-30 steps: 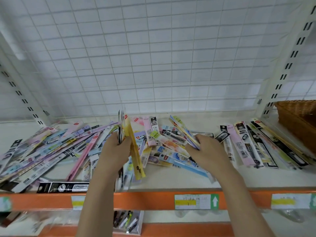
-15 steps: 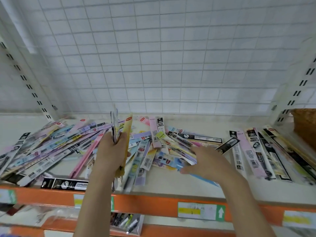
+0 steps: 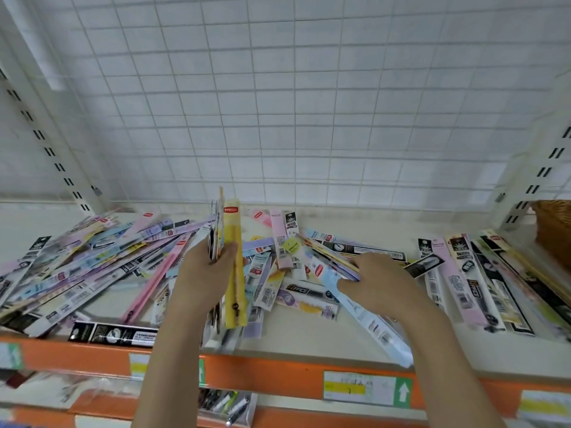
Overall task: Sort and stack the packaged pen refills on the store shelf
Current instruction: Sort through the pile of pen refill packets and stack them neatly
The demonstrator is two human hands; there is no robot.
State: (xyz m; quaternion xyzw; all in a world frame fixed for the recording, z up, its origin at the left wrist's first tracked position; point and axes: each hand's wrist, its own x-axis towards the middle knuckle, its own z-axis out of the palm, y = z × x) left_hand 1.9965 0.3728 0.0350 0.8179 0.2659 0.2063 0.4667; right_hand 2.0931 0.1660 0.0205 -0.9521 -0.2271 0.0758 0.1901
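While the left hand (image 3: pixel 204 273) grips an upright bundle of refill packs (image 3: pixel 230 242), the right hand (image 3: pixel 378 282) pinches a pack from the loose pile (image 3: pixel 309 273), probably to add next.

Left hand (image 3: pixel 202 273) in upright closed grip — right hand (image 3: pixel 378 284) palm-down, fingers curled
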